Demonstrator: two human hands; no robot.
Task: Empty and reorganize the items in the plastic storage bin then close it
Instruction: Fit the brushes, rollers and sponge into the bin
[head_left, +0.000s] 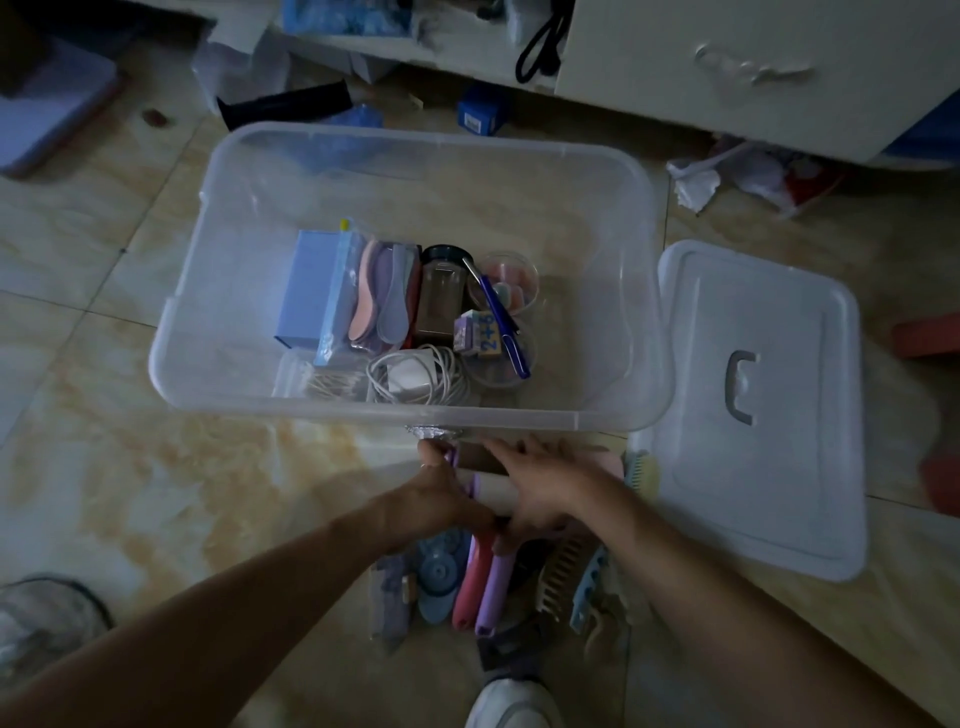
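Note:
A clear plastic storage bin (182, 291) stands open on the tiled floor. Inside lie a blue box (306, 291), a bag of pink and purple insoles (374, 296), a dark-lidded jar (441, 296), a blue pen (501, 317), a coiled white charger cable (415, 376) and a box of cotton swabs (322, 382). The bin's lid (753, 410) lies flat to its right. Just in front of the bin, my left hand (441, 493) and my right hand (540, 483) both grip a pale roll (491, 480). Pink and purple handles (480, 587), combs (561, 577) and blue discs (439, 571) lie below my hands.
A white cabinet (727, 73) with loose clutter runs along the back. A small blue box (480, 111) and crumpled paper (696, 182) lie behind the bin. A round mesh object (47, 618) sits at the lower left, and a shoe (511, 701) shows at the bottom.

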